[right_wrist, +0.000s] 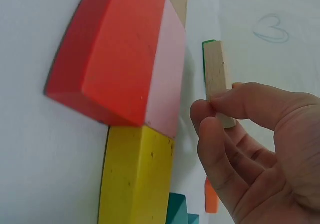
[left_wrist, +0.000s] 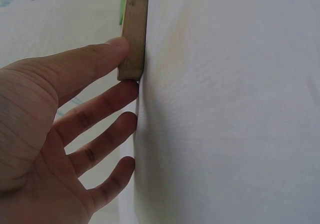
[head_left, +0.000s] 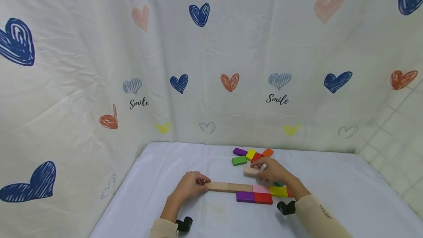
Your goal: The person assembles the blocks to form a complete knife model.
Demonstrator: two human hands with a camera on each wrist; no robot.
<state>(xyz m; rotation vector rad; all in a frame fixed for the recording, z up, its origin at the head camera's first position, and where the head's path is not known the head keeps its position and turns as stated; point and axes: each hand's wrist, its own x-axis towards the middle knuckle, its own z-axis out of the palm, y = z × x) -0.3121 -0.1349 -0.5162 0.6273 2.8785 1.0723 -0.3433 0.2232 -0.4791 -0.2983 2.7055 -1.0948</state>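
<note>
1. Fingers of the right hand (head_left: 272,170) pinch one end of the loose plain block (head_left: 251,171), thumb against index, narrow gap; cannot tell if the block is lifted or touching the worktop (head_left: 185,157).
2. Left hand (head_left: 191,184): thumb and index rest against the left end of the end plain block (head_left: 217,186), other fingers loosely spread.
3. Layout sits well in from the worktop's far edge and well apart from its left edge. Back row, left to right: end plain block, second plain block (head_left: 240,187), pink block (head_left: 261,189). Front row, touching it: purple block (head_left: 245,197), red block (head_left: 263,198). Yellow block (head_left: 278,191) butts onto the right end; teal block (head_left: 278,184) just behind it, partly hidden by the right arm.
4. Spares near the worktop's far edge, right of its middle: green block (head_left: 239,161), far purple block (head_left: 240,152), far yellow block (head_left: 250,154), orange block (head_left: 267,152).
5. Step in hand, judged: adding a plain piece while the left hand steadies the row.
6. Next move probably calls for bringing the pinched block toward the worktop's near edge, lining it up with the row, setting it down flat without nudging neighbours. Exact slot unclear.
</note>
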